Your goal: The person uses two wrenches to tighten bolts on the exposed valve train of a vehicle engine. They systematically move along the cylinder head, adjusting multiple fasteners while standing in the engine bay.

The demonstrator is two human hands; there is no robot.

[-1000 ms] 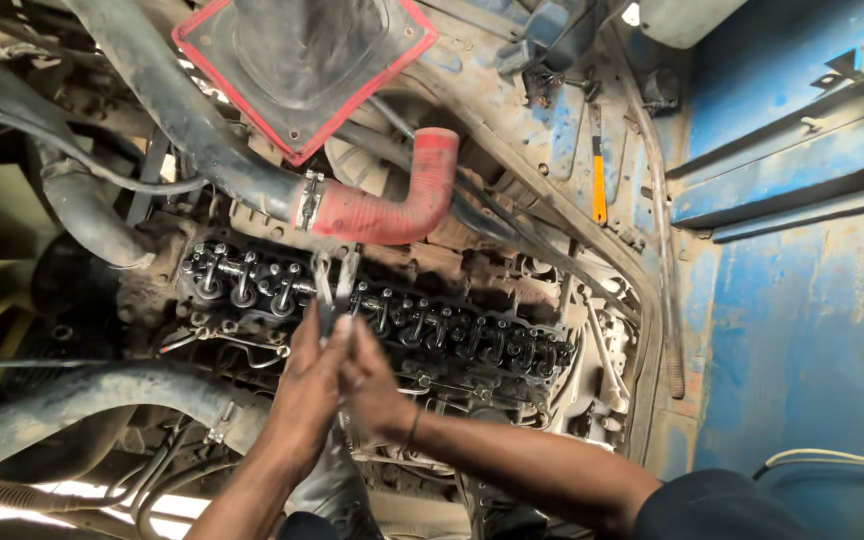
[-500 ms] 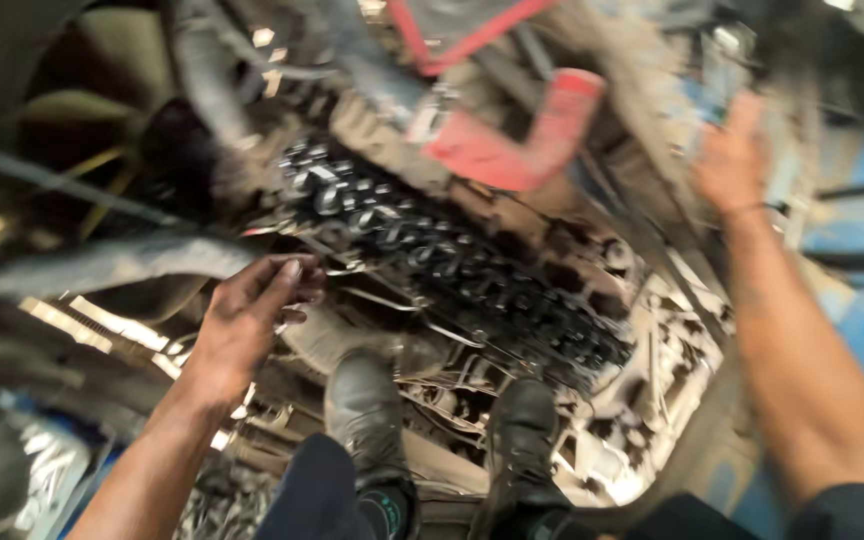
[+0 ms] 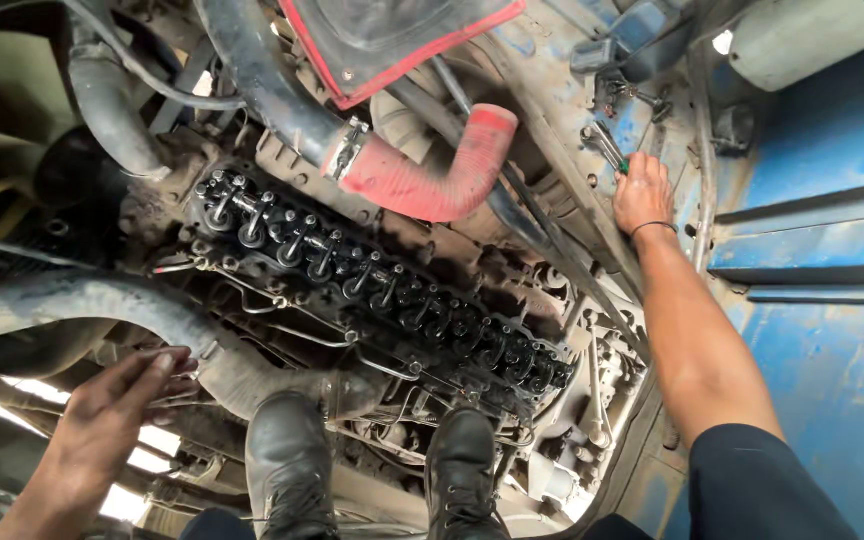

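Note:
I look down on an exposed engine head [image 3: 382, 290] with a row of dark, oily rocker arms. My right hand [image 3: 642, 195] reaches to the far right and closes around the green handle of a pair of pliers [image 3: 607, 148] lying on the blue frame ledge. My left hand [image 3: 112, 405] is open at the lower left, its fingers resting on a large grey hose [image 3: 102, 305]. My two black boots [image 3: 292, 460] stand on the engine's near side.
A red curved hose [image 3: 432, 180] joins a black pipe [image 3: 262, 80] above the engine. A red-edged cover [image 3: 392, 40] sits at the top. Blue body panels [image 3: 822, 250] fill the right side. Thin metal fuel lines [image 3: 292, 335] run along the engine.
Both hands left the middle of the engine head. My right hand swung out to the pliers on the right ledge; my left dropped to the grey hose. The view tilted, then steadied.

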